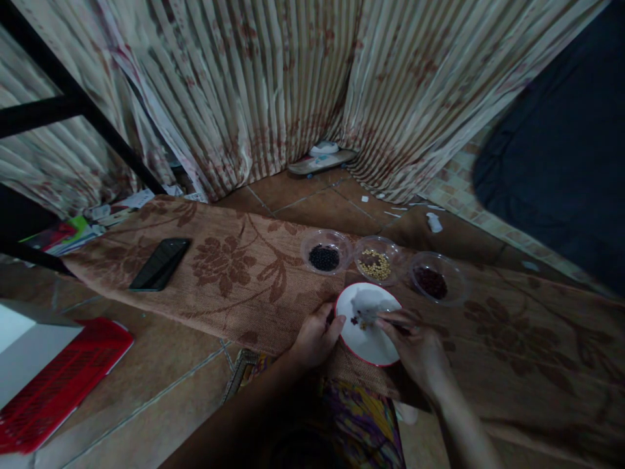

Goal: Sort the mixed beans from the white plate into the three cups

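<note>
A white plate (357,343) with a red rim sits at the near edge of the cloth-covered surface, with a few small dark and yellowish beans (362,320) on it. My left hand (316,335) grips the plate's left rim, thumb on top. Over its right side, my right hand (420,348) is closed in a pinch; whatever it pinches is too dark and blurred to make out. Just beyond the plate stand three clear plastic bowls: one with black beans (323,258), one with yellow beans (375,264) and one with dark red beans (430,283).
A dark phone (161,264) lies on the brown flowered cloth (229,312) to the left. A red slatted basket (63,384) is on the tiled floor at lower left. Behind hang striped curtains (273,85), with a skateboard (322,161) at their foot.
</note>
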The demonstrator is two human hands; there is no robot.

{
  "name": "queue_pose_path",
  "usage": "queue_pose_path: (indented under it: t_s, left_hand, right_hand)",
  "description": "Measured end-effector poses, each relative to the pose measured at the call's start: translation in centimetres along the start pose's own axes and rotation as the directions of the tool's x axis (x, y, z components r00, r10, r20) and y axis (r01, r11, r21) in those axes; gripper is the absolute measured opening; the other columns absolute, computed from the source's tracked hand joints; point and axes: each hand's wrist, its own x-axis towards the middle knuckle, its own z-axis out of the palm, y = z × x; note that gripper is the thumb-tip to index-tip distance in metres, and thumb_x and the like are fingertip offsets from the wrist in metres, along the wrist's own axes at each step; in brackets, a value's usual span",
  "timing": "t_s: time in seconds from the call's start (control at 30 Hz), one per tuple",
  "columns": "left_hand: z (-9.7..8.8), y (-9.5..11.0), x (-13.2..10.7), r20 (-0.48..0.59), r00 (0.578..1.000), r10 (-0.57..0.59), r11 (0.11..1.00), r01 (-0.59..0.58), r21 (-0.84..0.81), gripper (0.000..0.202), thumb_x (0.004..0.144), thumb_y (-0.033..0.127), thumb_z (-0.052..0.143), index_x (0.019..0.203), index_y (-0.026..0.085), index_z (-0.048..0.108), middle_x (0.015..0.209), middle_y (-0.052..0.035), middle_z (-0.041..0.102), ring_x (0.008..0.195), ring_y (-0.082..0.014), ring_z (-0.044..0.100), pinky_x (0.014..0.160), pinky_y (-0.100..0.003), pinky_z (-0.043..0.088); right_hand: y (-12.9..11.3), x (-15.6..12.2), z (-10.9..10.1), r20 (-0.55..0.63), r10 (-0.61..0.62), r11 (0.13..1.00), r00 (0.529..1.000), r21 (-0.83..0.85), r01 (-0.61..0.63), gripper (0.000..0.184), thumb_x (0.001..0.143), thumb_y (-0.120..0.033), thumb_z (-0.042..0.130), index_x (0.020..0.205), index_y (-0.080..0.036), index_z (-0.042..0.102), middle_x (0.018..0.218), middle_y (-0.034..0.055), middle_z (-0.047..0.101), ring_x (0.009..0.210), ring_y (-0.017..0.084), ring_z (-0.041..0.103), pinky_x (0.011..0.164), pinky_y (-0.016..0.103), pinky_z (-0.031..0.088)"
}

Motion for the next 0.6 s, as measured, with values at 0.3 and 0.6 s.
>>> queue_pose_path:
  t_s: [0.3,0.6]
  left_hand:
    - [-0.04,0.07,-0.08,-0.015,1.0,0.005,1.0,-0.005,0.003,0.03,0.09,0.036,0.045,0.11,0.018,0.058,0.078,-0.0024,0.068,0.063,-0.0149,0.06,0.06,-0.024,0.045]
    - [0.0,0.13,-0.07,-0.013,1.0,-0.001,1.0,0.001,-0.007,0.029,0.09,0.036,0.044,0.109,0.018,0.058,0.081,-0.0031,0.068,0.065,-0.0152,0.061,0.062,-0.024,0.046]
  right_hand:
    - [0.73,0.0,0.15,-0.017,-0.013,1.0,1.0,-0.004,0.013,0.028,0.078,-0.047,0.06,0.086,-0.022,0.071,0.097,0.0067,0.07,0.095,0.023,0.064,0.081,0.033,0.05]
    - [0.25,-0.17,-0.19,-0.003,-0.012,0.999,1.0,-0.033,0.012,0.026,0.08,-0.044,0.059,0.086,-0.022,0.071,0.097,0.0064,0.07,0.094,0.022,0.065,0.082,0.032,0.049]
